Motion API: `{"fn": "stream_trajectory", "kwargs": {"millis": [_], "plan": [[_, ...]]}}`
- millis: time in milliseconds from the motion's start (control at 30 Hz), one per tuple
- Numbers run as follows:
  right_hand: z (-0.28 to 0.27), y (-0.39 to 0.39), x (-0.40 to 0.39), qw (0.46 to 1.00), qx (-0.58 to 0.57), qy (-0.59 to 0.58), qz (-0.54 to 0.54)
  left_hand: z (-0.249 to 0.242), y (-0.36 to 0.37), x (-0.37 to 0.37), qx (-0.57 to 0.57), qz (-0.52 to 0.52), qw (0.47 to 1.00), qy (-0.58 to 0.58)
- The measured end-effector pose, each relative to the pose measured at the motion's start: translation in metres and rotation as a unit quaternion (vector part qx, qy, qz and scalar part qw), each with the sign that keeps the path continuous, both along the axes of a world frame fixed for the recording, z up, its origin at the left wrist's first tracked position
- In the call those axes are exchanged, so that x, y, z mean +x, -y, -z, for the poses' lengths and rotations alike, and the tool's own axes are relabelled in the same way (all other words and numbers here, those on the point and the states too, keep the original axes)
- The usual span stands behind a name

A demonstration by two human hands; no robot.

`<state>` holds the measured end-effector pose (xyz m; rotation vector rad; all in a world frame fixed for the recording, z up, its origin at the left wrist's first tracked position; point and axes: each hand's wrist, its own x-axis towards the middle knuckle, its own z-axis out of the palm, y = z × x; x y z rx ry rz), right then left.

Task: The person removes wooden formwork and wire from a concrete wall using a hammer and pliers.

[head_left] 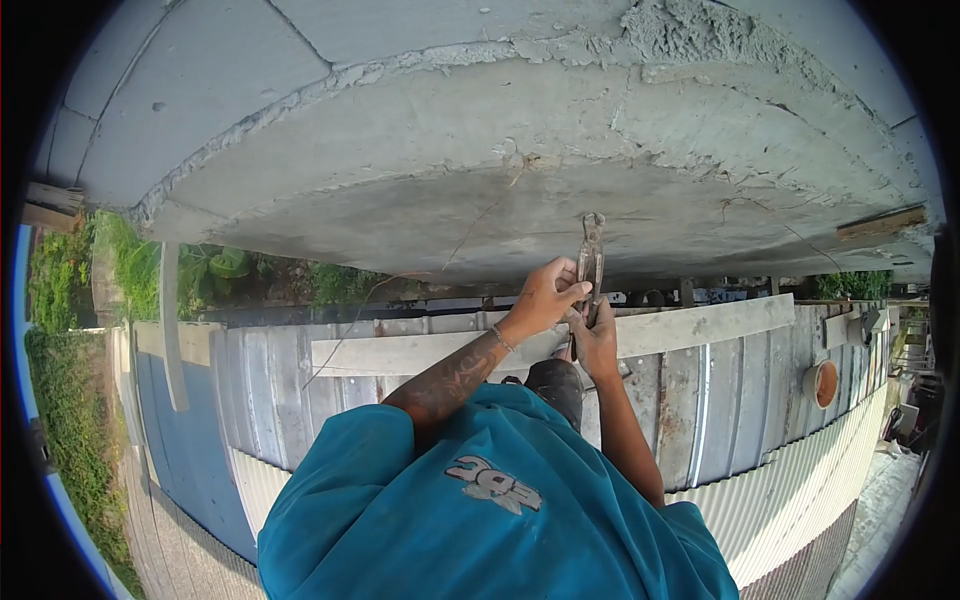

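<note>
A pair of worn metal pincers (592, 245) points upward, its jaws in front of the grey concrete face. My right hand (597, 335) is closed round the lower handles. At the upper handles is my left hand (548, 297), its fingers bent and pressed against the tool; whether it also holds something thin I cannot make out. A bracelet circles my left wrist. Thin rusty wires stick out of the concrete (400, 210) to the left and right of the tool.
Below me lie metal roof sheets (735, 400) with a long pale board (700, 328) across them. An orange-rimmed round pot (824, 384) is at the right. A narrow upright strip (172, 320) stands at the left, near green plants (140, 265).
</note>
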<state>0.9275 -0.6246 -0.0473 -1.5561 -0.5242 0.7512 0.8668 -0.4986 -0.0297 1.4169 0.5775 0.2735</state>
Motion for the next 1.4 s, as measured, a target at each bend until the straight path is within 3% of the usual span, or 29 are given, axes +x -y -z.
{"fn": "stream_trajectory", "kwargs": {"millis": [100,200,400,500,533,633,800,900,1000,1100,1167,1200,1267,1300,1333,1400], "plan": [[0.023,-0.004,-0.017,1.000,0.014,-0.015,-0.011,0.019,0.015,-0.029,0.063,-0.053,0.997,0.004],[0.026,-0.012,-0.036,0.998,-0.025,0.021,-0.044,0.024,0.015,-0.052,0.236,-0.120,0.964,0.007],[-0.010,-0.041,-0.056,0.991,-0.071,-0.034,-0.108,0.013,-0.016,-0.105,0.262,-0.198,0.945,0.008],[0.013,-0.045,-0.042,0.927,-0.173,0.276,-0.186,0.024,-0.023,-0.137,0.290,-0.272,0.918,-0.008],[0.019,-0.047,-0.040,0.906,-0.187,0.330,-0.188,0.032,-0.025,-0.149,0.298,-0.275,0.914,-0.011],[0.025,-0.048,-0.047,0.864,-0.254,0.370,-0.230,0.053,-0.022,-0.189,0.208,-0.271,0.933,-0.113],[0.078,-0.036,-0.050,0.822,-0.288,0.392,-0.294,0.100,-0.013,-0.218,0.112,-0.359,0.905,-0.200],[0.104,-0.035,-0.055,0.783,-0.352,0.407,-0.311,0.100,-0.010,-0.231,0.040,-0.308,0.926,-0.214],[0.149,-0.032,-0.045,0.764,-0.350,0.441,-0.316,0.087,-0.005,-0.234,0.080,-0.380,0.910,-0.143],[0.233,-0.019,-0.005,0.780,-0.364,0.387,-0.332,0.091,-0.012,-0.261,-0.030,-0.552,0.820,-0.148],[0.271,-0.007,0.023,0.788,-0.375,0.313,-0.374,0.066,-0.016,-0.309,-0.111,-0.712,0.665,-0.195],[0.247,-0.017,0.019,0.773,-0.448,0.270,-0.358,0.136,-0.001,-0.353,-0.038,-0.789,0.577,-0.207],[0.249,-0.013,0.024,0.750,-0.510,0.233,-0.351,0.160,0.034,-0.443,-0.077,-0.858,0.448,-0.238],[0.250,-0.012,0.027,0.737,-0.541,0.214,-0.344,0.190,0.060,-0.495,-0.031,-0.889,0.383,-0.249],[0.249,-0.017,0.024,0.740,-0.529,0.195,-0.367,0.169,0.074,-0.530,-0.087,-0.905,0.325,-0.261],[0.230,-0.019,0.011,0.743,-0.511,0.154,-0.403,0.194,0.134,-0.625,-0.097,-0.845,0.380,-0.364]]}}
